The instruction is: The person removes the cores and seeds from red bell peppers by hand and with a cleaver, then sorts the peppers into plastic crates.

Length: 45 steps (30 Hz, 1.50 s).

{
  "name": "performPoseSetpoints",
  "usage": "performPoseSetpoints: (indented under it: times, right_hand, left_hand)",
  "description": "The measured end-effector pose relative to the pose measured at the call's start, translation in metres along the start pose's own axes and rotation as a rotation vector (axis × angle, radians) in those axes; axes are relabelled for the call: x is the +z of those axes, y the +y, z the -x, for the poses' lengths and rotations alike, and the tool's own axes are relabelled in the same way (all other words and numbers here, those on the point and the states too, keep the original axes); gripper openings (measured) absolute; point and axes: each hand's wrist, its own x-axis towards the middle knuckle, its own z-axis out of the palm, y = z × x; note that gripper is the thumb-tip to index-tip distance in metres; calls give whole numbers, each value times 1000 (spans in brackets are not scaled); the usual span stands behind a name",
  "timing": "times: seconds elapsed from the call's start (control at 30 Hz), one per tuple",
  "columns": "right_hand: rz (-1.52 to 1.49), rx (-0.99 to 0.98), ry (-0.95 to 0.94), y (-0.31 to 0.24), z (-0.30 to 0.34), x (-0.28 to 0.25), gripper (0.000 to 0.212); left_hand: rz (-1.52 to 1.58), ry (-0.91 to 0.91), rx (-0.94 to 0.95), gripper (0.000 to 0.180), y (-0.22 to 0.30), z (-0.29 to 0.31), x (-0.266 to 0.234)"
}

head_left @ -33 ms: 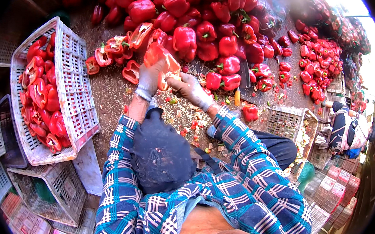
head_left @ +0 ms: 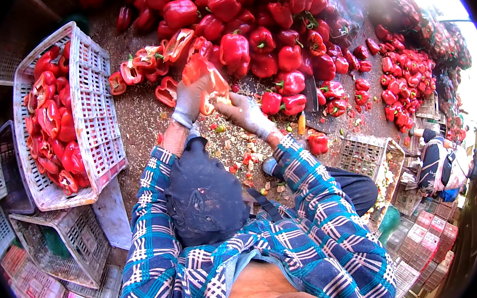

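A cut-open red bell pepper is held up between my two gloved hands, its pale inside showing. My left hand is closed around its left side. At its lower right edge, the fingers of my right hand are pinched on the pale inner part. Just beyond my hands, cut pepper halves lie on the ground beside a large heap of whole red bell peppers. A dark flat blade-like piece lies right of the heap, near a small yellow object.
At left, a white plastic crate holds cut red peppers. Stacked crates stand below it. Seeds and scraps litter the ground by my feet. Right of my knee is a crate with scraps. Another person is at far right, near more peppers.
My right hand and forearm have shifted very slightly to the right at the pepper's lower edge. Everything else looks the same.
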Motion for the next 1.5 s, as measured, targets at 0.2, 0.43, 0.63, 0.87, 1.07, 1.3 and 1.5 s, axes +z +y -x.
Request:
performPoseSetpoints:
  times: [0.2, 0.43, 0.63, 0.87, 1.07, 1.3, 1.5]
  right_hand:
    - [722, -96, 446, 34, 64, -112, 51]
    - [655, 260, 1362, 55, 274, -278, 40]
    - [843, 770, 1378, 103, 399, -323, 42]
    - [772, 735, 690, 146, 339, -288, 46]
    - [760, 533, 509, 137, 346, -266, 40]
    - [709, 447, 601, 97, 339, -266, 38]
    - [726, 384, 606, 65, 315, -251, 35]
  left_hand:
    - [-25, 6, 110, 19, 39, 18, -13]
    - [-453, 147, 204, 20, 97, 56, -102]
    - [-718, 106, 188, 22, 60, 1, -69]
    - [-948, -106, 229, 25, 39, 30, 57]
    - [-1042, -298, 256, 27, 9, 82, 137]
    - [-1106, -331, 253, 29, -5, 118, 155]
    - [-1125, -311, 243, 31, -9, 126, 141]
